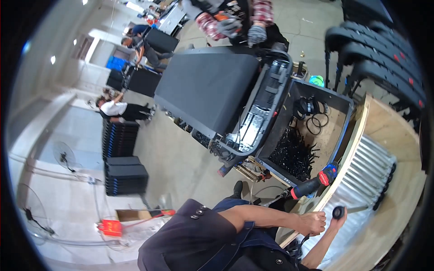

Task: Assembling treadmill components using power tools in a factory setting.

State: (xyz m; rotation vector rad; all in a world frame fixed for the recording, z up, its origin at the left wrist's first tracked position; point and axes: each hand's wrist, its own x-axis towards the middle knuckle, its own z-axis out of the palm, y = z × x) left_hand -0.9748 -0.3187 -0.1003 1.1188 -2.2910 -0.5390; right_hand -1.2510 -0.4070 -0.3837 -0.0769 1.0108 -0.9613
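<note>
My right hand (335, 217) is closed around a black round end cap (338, 212) at the tip of a silver metal tube (361, 208). The tube lies on a row of similar silver tubes (370, 174) inside a wooden crate (398, 135). My left hand (312, 222) is a closed fist right beside it, against the crate's wooden rim; nothing shows in it. A red, black and blue power drill (316, 183) rests just above both hands, on the edge of a black bin (346, 122).
The black bin holds several black screws (294, 153) and coiled cables (312, 108). A treadmill (208, 86) stands beyond it, with a gloved person (235, 22) at its far end. Black curved parts (379, 58) are stacked at upper right, black panels (124, 174) at left.
</note>
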